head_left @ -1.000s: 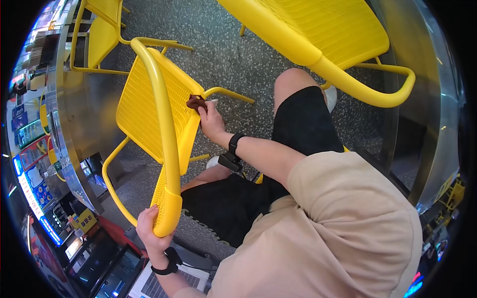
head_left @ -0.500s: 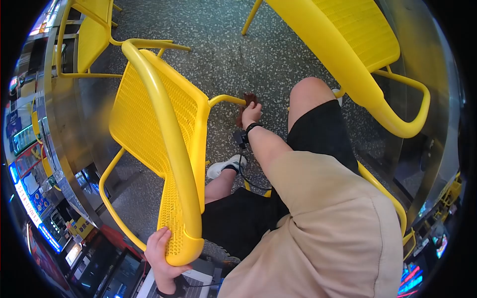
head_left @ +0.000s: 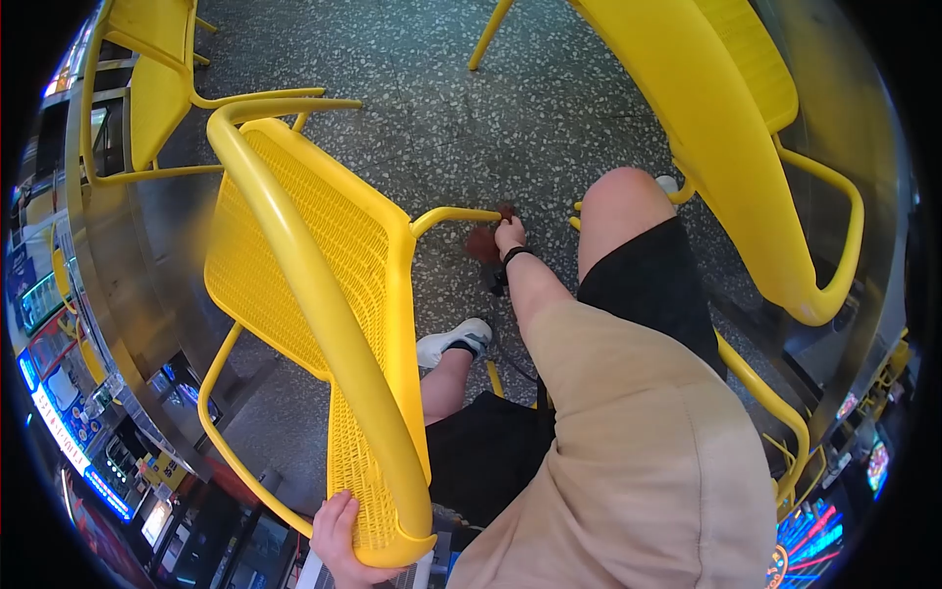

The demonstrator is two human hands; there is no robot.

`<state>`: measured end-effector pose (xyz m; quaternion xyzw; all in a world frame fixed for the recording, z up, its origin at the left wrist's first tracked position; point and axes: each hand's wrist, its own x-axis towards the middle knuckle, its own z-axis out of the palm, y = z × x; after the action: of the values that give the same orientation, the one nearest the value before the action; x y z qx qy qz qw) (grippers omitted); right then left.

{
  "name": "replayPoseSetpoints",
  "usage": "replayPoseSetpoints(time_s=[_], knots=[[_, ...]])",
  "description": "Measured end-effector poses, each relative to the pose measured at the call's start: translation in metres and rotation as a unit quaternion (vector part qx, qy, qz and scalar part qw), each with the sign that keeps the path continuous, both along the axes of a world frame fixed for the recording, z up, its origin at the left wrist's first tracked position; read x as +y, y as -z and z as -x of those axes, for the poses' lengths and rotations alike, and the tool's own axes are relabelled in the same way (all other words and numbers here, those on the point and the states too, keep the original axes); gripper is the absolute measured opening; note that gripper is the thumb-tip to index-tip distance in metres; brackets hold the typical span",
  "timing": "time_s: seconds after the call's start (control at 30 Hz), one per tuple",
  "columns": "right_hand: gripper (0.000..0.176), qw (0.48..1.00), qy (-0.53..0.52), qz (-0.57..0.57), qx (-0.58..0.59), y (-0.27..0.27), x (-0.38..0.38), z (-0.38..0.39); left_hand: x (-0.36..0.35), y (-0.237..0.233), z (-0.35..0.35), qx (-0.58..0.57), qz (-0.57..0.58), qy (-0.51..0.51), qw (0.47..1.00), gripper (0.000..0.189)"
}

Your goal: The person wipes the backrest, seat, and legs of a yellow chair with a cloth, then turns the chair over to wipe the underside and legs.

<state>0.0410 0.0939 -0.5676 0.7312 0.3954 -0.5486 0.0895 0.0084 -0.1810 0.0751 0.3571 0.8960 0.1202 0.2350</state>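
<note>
A yellow chair (head_left: 304, 236) with a woven-pattern seat and back lies tipped in front of me. My left hand (head_left: 343, 535) grips its edge at the bottom of the view, fingers curled over the perforated panel. Further off, my right hand (head_left: 510, 234) is closed at the end of one chair leg (head_left: 456, 214), pressing a brown cloth (head_left: 483, 245) against it. Part of the cloth hangs below the hand. A black band and a small dark device are on the right wrist.
Another yellow chair (head_left: 726, 147) stands close on the right, and one more (head_left: 162, 98) is at the upper left. Shiny metal panels (head_left: 137, 265) flank both sides. The floor (head_left: 412, 88) is speckled grey. My knee (head_left: 628, 211) and white shoe (head_left: 456, 342) are near the chair.
My right hand and the cloth have shifted slightly right and down, staying at the leg's end. The tipped chair and my left hand have moved slightly, along with the camera view.
</note>
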Motion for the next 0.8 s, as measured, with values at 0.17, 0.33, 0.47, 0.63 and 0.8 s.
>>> replayPoseSetpoints(time_s=[0.17, 0.33, 0.47, 0.63, 0.8], knots=[[0.038, 0.999, 0.015, 0.027, 0.029, 0.014, 0.007, -0.003, -0.015, -0.001, -0.004, -0.011, 0.023, -0.002, 1.000, 0.106], [0.038, 0.992, 0.097, 0.025, 0.072, -0.034, -0.008, 0.011, -0.010, 0.000, -0.002, -0.012, 0.020, -0.008, 1.000, 0.104], [0.040, 0.984, 0.038, -0.139, 0.103, -0.043, -0.084, 0.066, -0.001, -0.001, -0.003, -0.007, 0.023, -0.006, 1.000, 0.099], [0.034, 0.996, 0.067, 0.000, -0.052, -0.041, -0.055, 0.028, -0.003, -0.002, 0.000, -0.016, 0.040, -0.001, 0.999, 0.096], [0.043, 0.996, 0.054, -0.068, 0.016, 0.001, 0.002, 0.008, -0.003, -0.004, -0.001, 0.002, 0.020, -0.002, 1.000, 0.096]])
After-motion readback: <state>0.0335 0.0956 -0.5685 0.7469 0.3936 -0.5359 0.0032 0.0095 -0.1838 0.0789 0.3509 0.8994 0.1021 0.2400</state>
